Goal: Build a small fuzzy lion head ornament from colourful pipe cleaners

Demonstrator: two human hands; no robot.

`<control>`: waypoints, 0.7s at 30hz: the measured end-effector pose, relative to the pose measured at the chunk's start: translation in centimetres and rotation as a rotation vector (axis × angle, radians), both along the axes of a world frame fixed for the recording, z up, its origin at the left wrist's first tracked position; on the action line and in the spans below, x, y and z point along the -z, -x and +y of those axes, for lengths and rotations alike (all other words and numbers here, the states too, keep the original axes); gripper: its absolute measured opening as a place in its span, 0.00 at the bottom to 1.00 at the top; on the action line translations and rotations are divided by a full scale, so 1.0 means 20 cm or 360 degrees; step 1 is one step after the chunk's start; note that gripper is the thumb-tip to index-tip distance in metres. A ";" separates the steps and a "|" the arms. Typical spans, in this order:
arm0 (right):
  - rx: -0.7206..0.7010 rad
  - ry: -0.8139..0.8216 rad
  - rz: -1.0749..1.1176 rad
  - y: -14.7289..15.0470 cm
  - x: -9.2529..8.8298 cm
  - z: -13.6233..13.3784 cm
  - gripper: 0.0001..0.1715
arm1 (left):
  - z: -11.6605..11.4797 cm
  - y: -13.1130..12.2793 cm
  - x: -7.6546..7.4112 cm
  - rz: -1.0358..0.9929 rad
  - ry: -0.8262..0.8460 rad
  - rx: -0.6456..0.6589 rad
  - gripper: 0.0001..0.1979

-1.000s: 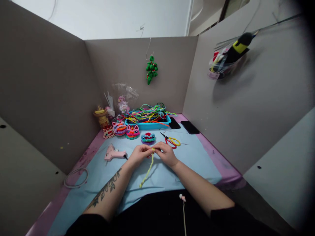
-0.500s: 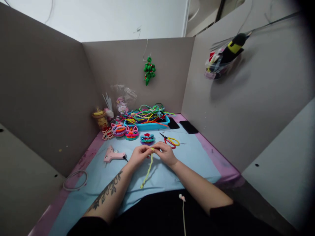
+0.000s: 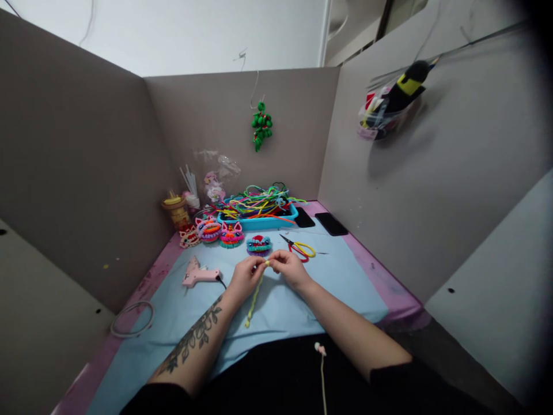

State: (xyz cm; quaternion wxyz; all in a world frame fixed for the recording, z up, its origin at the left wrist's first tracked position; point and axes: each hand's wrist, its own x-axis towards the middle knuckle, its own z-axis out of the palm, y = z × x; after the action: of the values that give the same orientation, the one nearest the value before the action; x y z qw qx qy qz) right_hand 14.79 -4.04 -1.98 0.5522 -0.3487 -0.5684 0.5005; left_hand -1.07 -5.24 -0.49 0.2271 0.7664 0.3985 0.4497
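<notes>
Between the fingertips of both hands I pinch the upper end of a twisted yellow pipe cleaner [image 3: 254,304]. Its tail hangs toward me over the blue cloth. My left hand [image 3: 246,276] closes on it from the left, and my right hand [image 3: 290,267] closes on it from the right, the fingertips nearly meeting. Just beyond my hands sits a teal fuzzy animal head [image 3: 258,244] with red and purple parts. Scissors [image 3: 301,248] with red and yellow handles lie open past my right hand. To the left of my left hand rests a pink glue gun [image 3: 200,273].
A blue tray [image 3: 259,223] heaped with colourful pipe cleaners stands at the back, with two dark phones [image 3: 331,224] to its right. Several fuzzy heads [image 3: 231,234] line the left rear near a brown cup [image 3: 176,211]. A white ring [image 3: 132,319] lies front left. Grey partitions enclose the table.
My fingertips have shifted slightly on the yellow pipe cleaner, and its hanging tail has swung a little to the left. Both hands keep their pinch.
</notes>
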 end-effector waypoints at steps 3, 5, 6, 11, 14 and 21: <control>-0.0025 0.0068 0.0099 0.01 0.03 0.01 0.09 | 0.00 0.00 0.00 0.0026 -0.0017 0.0011 0.10; -0.0039 0.0070 0.0155 0.02 0.04 0.02 0.10 | 0.00 -0.01 0.01 0.0015 0.0016 0.0001 0.09; -0.0054 0.0071 0.0180 0.02 0.04 0.02 0.10 | 0.00 -0.01 0.01 0.0004 0.0049 -0.0002 0.09; -0.0041 0.0047 0.0210 0.04 0.05 0.02 0.11 | 0.00 -0.03 0.01 -0.0210 0.0335 0.0011 0.11; 0.0045 -0.0006 0.0156 0.04 0.04 0.02 0.12 | 0.01 -0.03 0.00 -0.0333 0.0448 0.0007 0.13; 0.0302 -0.0293 -0.0181 0.02 0.01 -0.01 0.12 | 0.02 -0.03 0.00 -0.0349 0.0437 -0.0036 0.13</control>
State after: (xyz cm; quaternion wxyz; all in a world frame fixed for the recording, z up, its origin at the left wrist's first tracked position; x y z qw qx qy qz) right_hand 14.32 -4.18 -2.23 0.5935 -0.3764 -0.6068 0.3713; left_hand -0.55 -4.88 -0.41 0.3666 0.6701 0.4377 0.4744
